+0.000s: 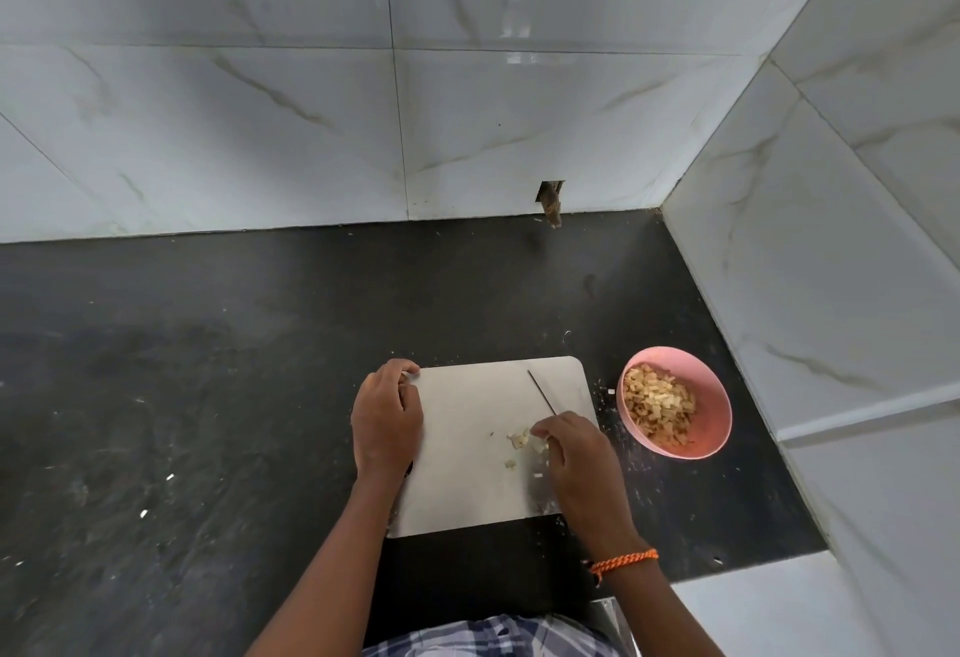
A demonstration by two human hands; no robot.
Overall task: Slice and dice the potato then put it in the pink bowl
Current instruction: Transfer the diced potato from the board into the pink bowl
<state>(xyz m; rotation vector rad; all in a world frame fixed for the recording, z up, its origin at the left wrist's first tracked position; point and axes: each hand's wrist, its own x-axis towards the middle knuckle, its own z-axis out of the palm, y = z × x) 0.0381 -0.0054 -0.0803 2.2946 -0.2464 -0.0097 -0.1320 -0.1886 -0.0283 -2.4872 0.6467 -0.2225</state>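
White tiled walls are standing around the dark table, where the left hand is gripping the cutting board so it won't slide. The right hand is holding the knife and probably gathering the last potato bits, while most are sitting in the pink bowl just beside the board.

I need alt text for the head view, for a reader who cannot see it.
Right hand holds a knife over a few potato pieces on a board; left hand grips the board's left edge. A pink bowl of diced potato stands right of it.
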